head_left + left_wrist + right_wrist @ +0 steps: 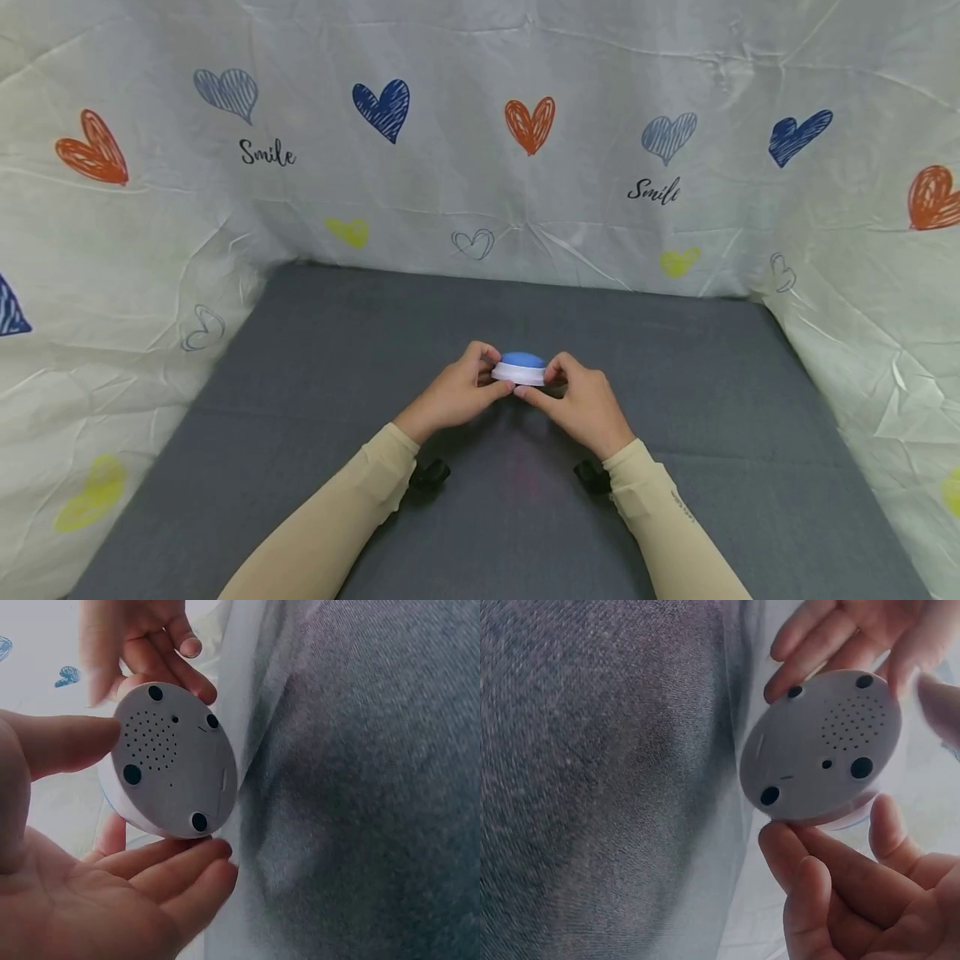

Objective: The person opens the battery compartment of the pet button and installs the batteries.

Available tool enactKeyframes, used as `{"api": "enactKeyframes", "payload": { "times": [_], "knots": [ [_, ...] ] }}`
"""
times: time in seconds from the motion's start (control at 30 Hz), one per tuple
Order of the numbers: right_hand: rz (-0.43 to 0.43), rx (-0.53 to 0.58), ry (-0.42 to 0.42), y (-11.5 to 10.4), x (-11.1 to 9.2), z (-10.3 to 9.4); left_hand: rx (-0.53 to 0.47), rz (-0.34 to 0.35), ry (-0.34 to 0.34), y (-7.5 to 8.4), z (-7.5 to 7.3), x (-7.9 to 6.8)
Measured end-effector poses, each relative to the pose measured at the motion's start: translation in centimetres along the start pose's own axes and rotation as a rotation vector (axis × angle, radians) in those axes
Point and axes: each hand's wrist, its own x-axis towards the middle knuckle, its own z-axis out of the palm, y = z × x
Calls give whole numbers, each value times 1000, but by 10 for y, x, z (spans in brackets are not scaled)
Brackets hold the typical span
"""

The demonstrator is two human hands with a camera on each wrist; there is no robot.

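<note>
A round push button (519,374) with a blue domed top and a white base is held up above the dark cloth between both hands. My left hand (457,393) grips its left side, thumb at the near edge and fingers round the side. From the right, my right hand (587,402) holds the opposite side in the same way. Both wrist views show the button's white underside (180,761), with dark round feet, a cluster of speaker holes (853,724) and a small cover outline. Its blue top is mostly hidden there.
Dark grey cloth (337,350) covers the table. A white sheet (450,183) printed with hearts and "Smile" hangs behind and along both sides. Black wrist-worn pieces (431,475) show at the inner side of each beige sleeve (330,508).
</note>
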Motion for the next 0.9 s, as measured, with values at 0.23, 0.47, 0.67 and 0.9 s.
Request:
{"api": "enactKeyframes", "payload": {
  "times": [0.23,0.47,0.67,0.9],
  "knots": [
    [8,-25,25,1,0,2,179,64,15,-4,4,1],
    [23,-71,21,3,0,4,249,89,-29,-7,6,2],
    [5,-136,-5,6,1,7,268,79,-57,-9,6,5],
    [-2,-233,-16,8,-1,9,362,75,-69,-6,13,6]
  ]
}}
